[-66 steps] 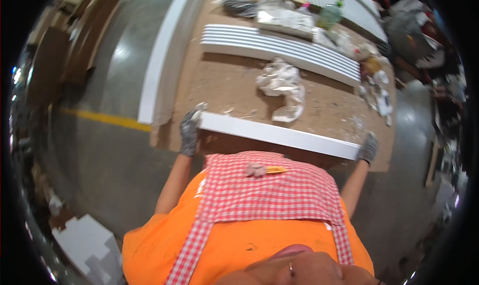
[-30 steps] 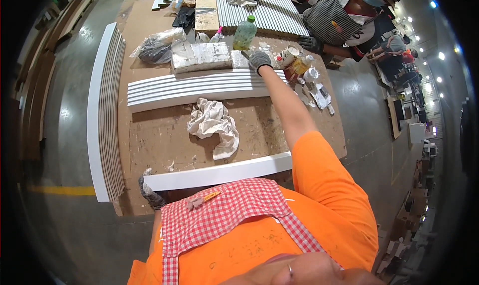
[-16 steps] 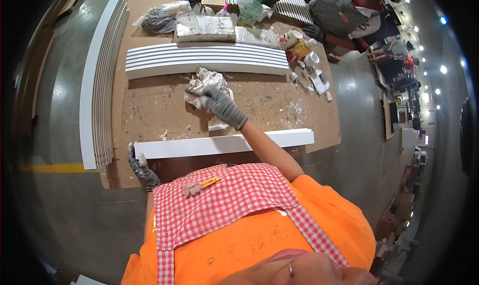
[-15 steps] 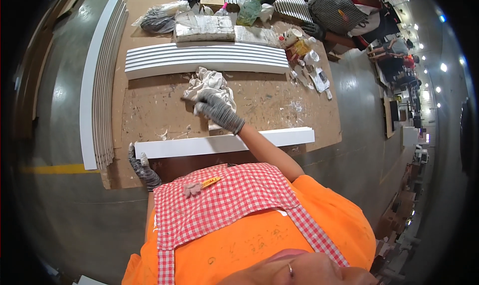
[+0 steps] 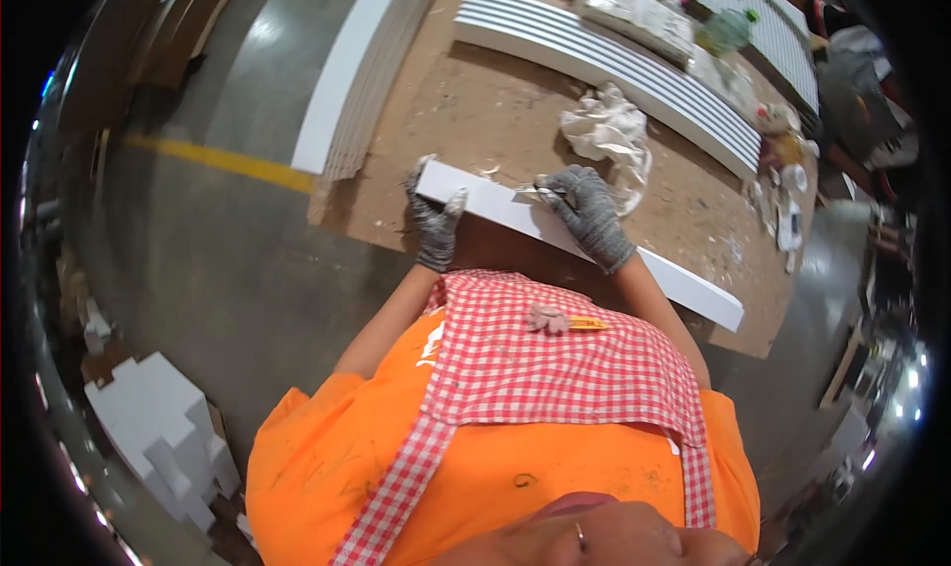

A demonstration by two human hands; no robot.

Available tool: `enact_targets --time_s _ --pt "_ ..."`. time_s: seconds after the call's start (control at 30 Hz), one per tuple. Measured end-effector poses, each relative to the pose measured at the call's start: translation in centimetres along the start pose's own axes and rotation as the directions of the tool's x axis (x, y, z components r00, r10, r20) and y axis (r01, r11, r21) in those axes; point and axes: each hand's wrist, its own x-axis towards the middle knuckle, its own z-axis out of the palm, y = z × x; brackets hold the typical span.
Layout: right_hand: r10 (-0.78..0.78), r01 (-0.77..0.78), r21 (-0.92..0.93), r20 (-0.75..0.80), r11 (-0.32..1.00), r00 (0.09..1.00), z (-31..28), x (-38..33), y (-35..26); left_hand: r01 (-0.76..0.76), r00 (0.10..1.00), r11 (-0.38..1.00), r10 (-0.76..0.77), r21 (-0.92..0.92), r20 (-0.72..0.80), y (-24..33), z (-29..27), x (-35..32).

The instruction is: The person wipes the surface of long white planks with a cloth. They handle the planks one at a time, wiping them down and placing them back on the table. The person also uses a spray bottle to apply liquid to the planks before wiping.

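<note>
A long white board [image 5: 684, 289] lies slantwise along the near edge of the worktable. My left hand [image 5: 436, 227], in a grey knit glove, grips its left end, with the thumb on the near side and the fingers at the far side. Over the board's middle is my gloved right hand [image 5: 594, 219], its fingers pinched together at the far edge. Something small and thin seems to stick out at those fingertips; its kind is too blurred to tell. A crumpled white rag [image 5: 609, 135] rests on the table just beyond my right hand.
Several white boards in a stack [image 5: 594, 63] lie across the brown worktable [image 5: 426, 120]. Another stack [image 5: 347, 71] runs along its left edge. Farther back are a wrapped block [image 5: 639, 16], a green-tinted bottle [image 5: 726, 31] and small containers. A co-worker [image 5: 862, 81] stands at the far right.
My right hand has left the rag and come to the board's far edge. My left hand still holds the board's end. The whole view has turned, tilting the table.
</note>
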Motion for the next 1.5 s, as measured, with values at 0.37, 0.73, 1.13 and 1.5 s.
enact_targets --time_s 0.37,0.73,1.13,1.5 --pt "-0.148 0.153 -0.060 0.082 0.986 0.986 2.5 4.2 -1.6 -0.063 0.995 0.998 0.063 -0.002 -0.082 -0.5 0.7 -0.2" --pt "-0.240 0.256 -0.132 0.124 0.958 0.963 4.3 6.2 -1.1 0.133 0.990 0.988 -0.135 -0.077 -0.028 -3.5 -0.4 -1.6" --pt "-0.150 0.174 -0.190 0.133 0.966 0.980 4.3 6.9 -3.3 0.023 0.999 0.999 -0.024 -0.028 -0.041 -0.2 0.7 0.0" --pt "-0.185 0.205 -0.148 0.134 0.968 0.974 5.2 8.0 -3.4 -0.033 0.998 0.998 0.036 0.045 -0.055 -1.4 0.3 0.0"
